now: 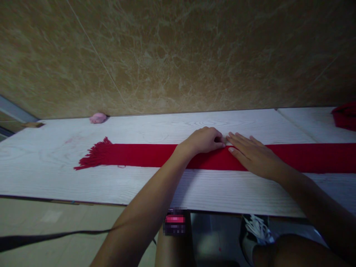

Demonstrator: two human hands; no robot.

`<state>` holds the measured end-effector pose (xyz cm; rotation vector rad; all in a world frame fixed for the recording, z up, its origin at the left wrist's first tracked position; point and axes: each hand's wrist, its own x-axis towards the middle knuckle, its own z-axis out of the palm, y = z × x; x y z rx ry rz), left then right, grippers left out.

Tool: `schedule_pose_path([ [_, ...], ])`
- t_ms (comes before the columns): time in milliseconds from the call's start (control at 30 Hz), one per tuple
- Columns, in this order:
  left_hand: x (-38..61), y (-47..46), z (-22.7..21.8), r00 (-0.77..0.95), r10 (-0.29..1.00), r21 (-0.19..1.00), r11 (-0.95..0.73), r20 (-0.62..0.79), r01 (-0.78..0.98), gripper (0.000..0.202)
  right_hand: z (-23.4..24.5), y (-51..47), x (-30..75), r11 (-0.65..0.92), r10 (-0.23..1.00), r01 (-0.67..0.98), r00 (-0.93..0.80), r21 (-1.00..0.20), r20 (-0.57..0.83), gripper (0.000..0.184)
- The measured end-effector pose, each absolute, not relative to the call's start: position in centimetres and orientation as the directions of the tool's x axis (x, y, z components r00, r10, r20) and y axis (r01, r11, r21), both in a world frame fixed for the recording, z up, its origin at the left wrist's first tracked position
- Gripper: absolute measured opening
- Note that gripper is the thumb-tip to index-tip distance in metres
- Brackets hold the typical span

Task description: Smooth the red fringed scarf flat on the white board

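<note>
A long red scarf (144, 155) lies stretched flat across a white wood-grain board (83, 181), its fringed end (93, 158) at the left. My left hand (204, 140) rests on the scarf's far edge near the middle, fingers curled and pinching that edge. Beside it, my right hand (254, 155) lies flat on the scarf with its fingers stretched out, fingertips almost touching the left hand.
A small pink lump (98, 118) sits at the board's far left edge against the marbled brown wall (178, 55). Another red cloth (345, 115) lies at the far right. Below the near edge are my knees, a shoe (257, 230) and a black strap (50, 237).
</note>
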<state>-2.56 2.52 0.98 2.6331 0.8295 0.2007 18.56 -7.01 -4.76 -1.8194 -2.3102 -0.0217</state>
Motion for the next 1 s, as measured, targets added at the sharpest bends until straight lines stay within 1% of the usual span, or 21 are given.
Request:
schedule_pose_path([
  [267, -2.55, 2.51, 1.06, 0.815, 0.58, 0.391, -0.755, 0.02, 0.527, 0.021, -5.08, -6.92, 18.7, 0.259, 0.948, 0.961, -0.234, -0.1, 0.214, 0.07],
  [567, -2.56, 2.47, 1.12, 0.812, 0.583, 0.386, -0.752, 0.014, 0.534, 0.022, -5.04, -6.95, 18.55, 0.22, 0.966, 0.969, -0.199, -0.116, 0.165, 0.077],
  [833, -2.58, 2.32, 1.31, 0.812, 0.584, 0.392, -0.748, 0.006, 0.535, 0.021, -5.08, -6.97, 18.7, 0.234, 0.961, 0.963, -0.208, -0.135, 0.181, 0.066],
  [1000, -2.57, 2.4, 1.2, 0.815, 0.579, 0.391, -0.752, 0.007, 0.53, 0.022, -4.97, -6.99, 18.74, 0.238, 0.962, 0.962, -0.215, -0.134, 0.166, 0.068],
])
